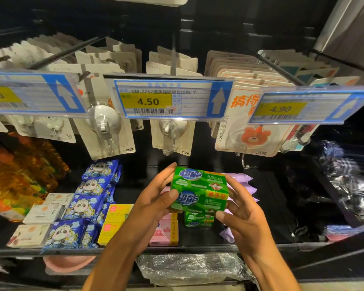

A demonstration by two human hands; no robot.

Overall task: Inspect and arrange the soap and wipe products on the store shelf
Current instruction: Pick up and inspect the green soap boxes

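A green soap pack point(200, 190) with blue and white lettering hangs above the shelf point(122, 249), held between both hands. My left hand point(153, 198) grips its left end, thumb across the front. My right hand point(240, 211) holds its right end with curled fingers. Under it lies another green soap pack point(198, 220). A pink soap pack point(165, 232) lies just left of that, partly hidden by my left hand. Purple wipe packs point(243, 181) stand behind my right hand.
Blue panda wipe packs point(88, 202), yellow boxes point(116, 221) and white soap boxes point(40, 215) fill the shelf's left half. Carded hooks point(107, 127) hang on pegs above, behind price tags point(168, 99). Orange bags point(19, 177) sit far left, dark wrapped goods point(345, 181) at right.
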